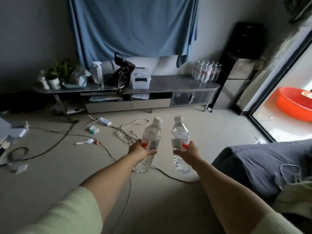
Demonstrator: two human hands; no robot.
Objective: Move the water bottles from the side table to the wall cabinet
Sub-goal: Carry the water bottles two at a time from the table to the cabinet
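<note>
My left hand (139,150) grips a clear water bottle (151,134) with a white cap and red label, tilted slightly right. My right hand (190,152) grips a second clear water bottle (179,132), held upright. Both are held out in front of me above the floor. Ahead, a long low grey cabinet (168,85) stands against the wall. Several more water bottles (206,71) are grouped on its right end.
Cables (125,134), a power strip (104,121) and small litter are scattered on the floor ahead and to the left. The cabinet also carries a clear storage box (141,80), a dark bag (123,75), a spray bottle (98,71) and plants (61,70). A grey-blue sofa (263,164) is at right.
</note>
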